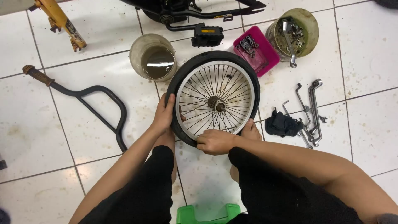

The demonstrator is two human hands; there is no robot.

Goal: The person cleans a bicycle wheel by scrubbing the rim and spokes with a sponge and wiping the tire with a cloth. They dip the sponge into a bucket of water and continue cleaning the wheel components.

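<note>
A small bicycle wheel with a black tyre (194,65) and a silver spoked rim (244,85) lies flat on the white tiled floor in front of me. My left hand (163,116) grips the tyre at its left edge. My right hand (215,142) rests on the near edge, fingers pressing where tyre meets rim. The hub (216,103) sits in the middle of the spokes.
A cup of murky water (153,57), a pink tray of small parts (256,49) and a round tub of tools (293,35) stand behind the wheel. Wrenches (313,110) and a black rag (282,124) lie at right; black handlebars (89,97) at left; a green stool (205,214) beneath me.
</note>
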